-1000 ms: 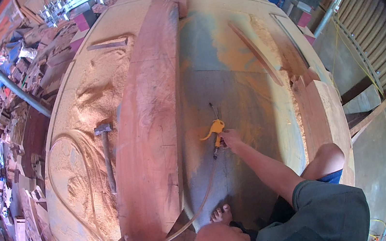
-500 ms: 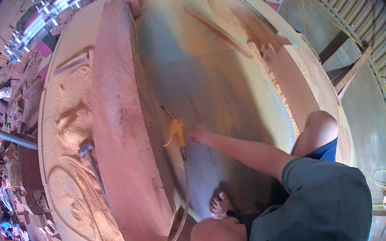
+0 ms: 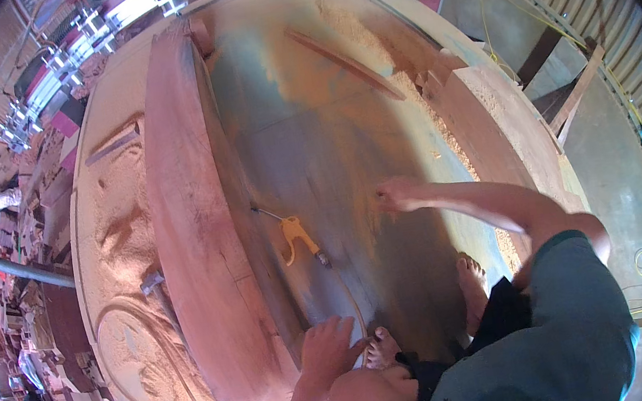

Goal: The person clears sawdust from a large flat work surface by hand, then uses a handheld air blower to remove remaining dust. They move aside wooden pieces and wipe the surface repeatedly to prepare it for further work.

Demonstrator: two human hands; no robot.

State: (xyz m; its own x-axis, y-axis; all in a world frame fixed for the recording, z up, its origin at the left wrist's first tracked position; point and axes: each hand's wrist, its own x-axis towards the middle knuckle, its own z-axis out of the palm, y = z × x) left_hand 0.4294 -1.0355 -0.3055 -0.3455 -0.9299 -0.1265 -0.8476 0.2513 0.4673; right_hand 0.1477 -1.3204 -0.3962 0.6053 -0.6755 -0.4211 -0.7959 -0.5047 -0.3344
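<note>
My left hand [image 3: 329,351] is open, fingers apart, low over the near end of the bare panel beside the long reddish timber beam [image 3: 193,185]. Nothing shows in its grasp. Farther out to the right, my right hand [image 3: 400,195] hovers over the dusty panel [image 3: 316,160], fingers curled closed; anything inside them is hidden. Between the hands and the beam, a yellow air blow gun [image 3: 293,232] lies on the panel, its thin metal nozzle toward the beam. From its rear fitting a hose [image 3: 344,291] runs back toward my left hand. Neither hand touches the gun.
Left of the beam lie a hammer [image 3: 156,287], coiled hose [image 3: 120,308] and sawdust heaps [image 3: 128,242]. A narrow wood strip [image 3: 343,64] rests on the panel's far part. More timber [image 3: 482,130] borders the right. My bare feet [image 3: 473,278] stand on the panel.
My right hand has moved right, away from the blow gun. My left hand has come into view at the bottom. The gun has turned and the hose lies differently; the whole view has shifted.
</note>
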